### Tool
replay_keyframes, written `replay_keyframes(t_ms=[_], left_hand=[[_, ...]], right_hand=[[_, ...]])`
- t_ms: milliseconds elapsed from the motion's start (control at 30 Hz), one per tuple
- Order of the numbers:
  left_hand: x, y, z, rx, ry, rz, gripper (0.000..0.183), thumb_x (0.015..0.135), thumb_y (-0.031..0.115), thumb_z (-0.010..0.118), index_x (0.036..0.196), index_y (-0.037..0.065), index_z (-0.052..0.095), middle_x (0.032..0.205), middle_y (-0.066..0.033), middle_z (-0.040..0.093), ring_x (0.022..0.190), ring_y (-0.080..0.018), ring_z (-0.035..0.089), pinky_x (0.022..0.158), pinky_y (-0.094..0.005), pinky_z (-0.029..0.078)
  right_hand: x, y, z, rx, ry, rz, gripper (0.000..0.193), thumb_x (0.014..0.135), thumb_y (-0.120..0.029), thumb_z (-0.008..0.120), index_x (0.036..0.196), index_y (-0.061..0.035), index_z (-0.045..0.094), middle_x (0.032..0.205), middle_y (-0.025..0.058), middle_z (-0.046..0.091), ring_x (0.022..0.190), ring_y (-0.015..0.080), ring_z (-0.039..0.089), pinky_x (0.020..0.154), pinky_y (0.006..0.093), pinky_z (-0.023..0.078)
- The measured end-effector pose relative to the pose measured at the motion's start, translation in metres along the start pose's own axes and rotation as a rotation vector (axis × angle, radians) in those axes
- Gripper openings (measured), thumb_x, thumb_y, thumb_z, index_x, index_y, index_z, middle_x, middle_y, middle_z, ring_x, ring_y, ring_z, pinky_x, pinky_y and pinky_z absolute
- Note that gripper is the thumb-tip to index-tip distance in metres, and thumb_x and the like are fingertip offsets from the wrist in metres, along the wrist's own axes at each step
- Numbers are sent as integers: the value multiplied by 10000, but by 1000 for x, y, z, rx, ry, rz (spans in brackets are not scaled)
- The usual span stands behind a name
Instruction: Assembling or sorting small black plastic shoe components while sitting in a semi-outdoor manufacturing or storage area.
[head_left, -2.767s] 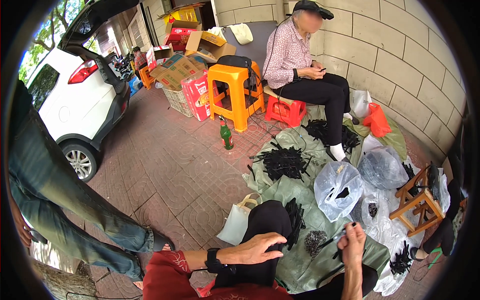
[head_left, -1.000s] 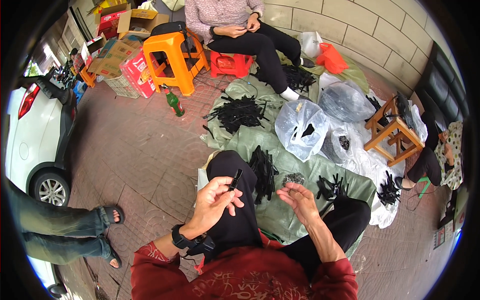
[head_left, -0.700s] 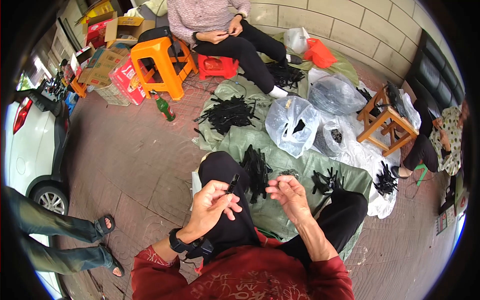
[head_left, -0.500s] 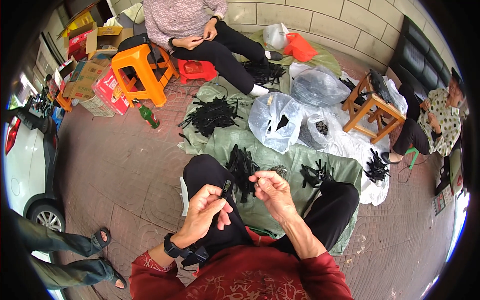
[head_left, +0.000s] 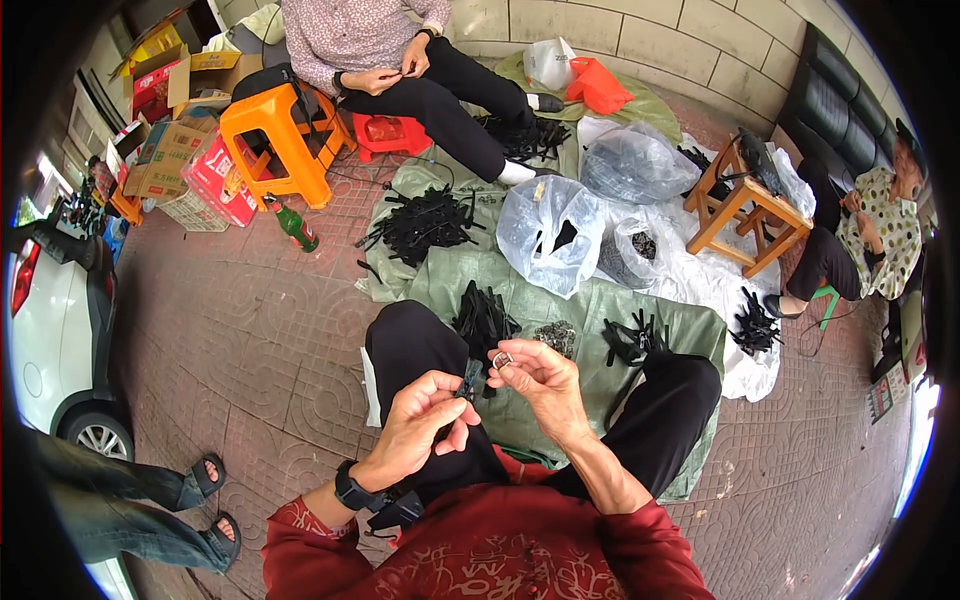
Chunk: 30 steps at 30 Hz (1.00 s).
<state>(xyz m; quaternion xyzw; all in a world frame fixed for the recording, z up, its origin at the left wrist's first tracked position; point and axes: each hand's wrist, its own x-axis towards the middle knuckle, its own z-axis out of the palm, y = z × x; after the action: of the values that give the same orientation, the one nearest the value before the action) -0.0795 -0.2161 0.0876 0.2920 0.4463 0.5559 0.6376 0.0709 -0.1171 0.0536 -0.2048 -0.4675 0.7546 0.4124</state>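
Observation:
Between the thumb and fingers of my left hand (head_left: 420, 425) is a short black strap (head_left: 467, 380), pointing up and slightly away from me. My right hand (head_left: 545, 392) pinches a small metal ring (head_left: 502, 360) close beside the strap's upper end; the two look apart. Just beyond my hands, a heap of black straps (head_left: 486, 318) lies on the green sheet (head_left: 580, 300). To its right sits a small pile of metal rings (head_left: 556, 340), partly behind my right hand. A smaller bunch of black straps (head_left: 632, 338) rests by my right knee.
Farther out are a larger strap pile (head_left: 425, 228), clear plastic bags (head_left: 550, 235) and a wooden stool (head_left: 748, 205). One person (head_left: 375, 60) sits opposite, another (head_left: 880, 230) at the right. A green bottle (head_left: 292, 224) stands beside an orange stool (head_left: 280, 140). Someone's sandalled feet (head_left: 215, 510) are at the left.
My left hand has shifted slightly right, bringing the strap closer to my right hand. The ring has turned and now shows its round outline. The view has moved a little.

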Motion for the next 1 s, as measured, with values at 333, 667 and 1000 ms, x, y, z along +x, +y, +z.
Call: replay_keyframes(t_ms=[333, 667, 1000], left_hand=[[-3, -12, -7, 1, -7, 19, 166, 870, 78, 461, 1023, 19, 440, 790, -118, 577, 560, -111, 537, 429, -183, 367], [-2, -7, -7, 30, 12, 6, 156, 872, 92, 463, 1012, 24, 449, 777, -95, 567, 537, -82, 498, 418, -172, 342], [0, -8, -5, 31, 12, 1, 149, 869, 83, 465, 1002, 17, 460, 766, -98, 570, 552, -100, 510, 427, -179, 357]], right_hand=[[1, 6, -1, 71, -21, 44, 244, 811, 14, 526, 1055, 14, 529, 935, 97, 598, 786, 148, 583, 725, 275, 487], [7, 3, 2, 54, -34, 50, 239, 794, 18, 551, 1033, 7, 550, 925, 89, 602, 781, 138, 582, 728, 255, 481], [9, 6, -7, 280, -7, 138, 249, 777, 7, 569, 1025, -1, 552, 928, 131, 599, 799, 181, 598, 726, 304, 512]])
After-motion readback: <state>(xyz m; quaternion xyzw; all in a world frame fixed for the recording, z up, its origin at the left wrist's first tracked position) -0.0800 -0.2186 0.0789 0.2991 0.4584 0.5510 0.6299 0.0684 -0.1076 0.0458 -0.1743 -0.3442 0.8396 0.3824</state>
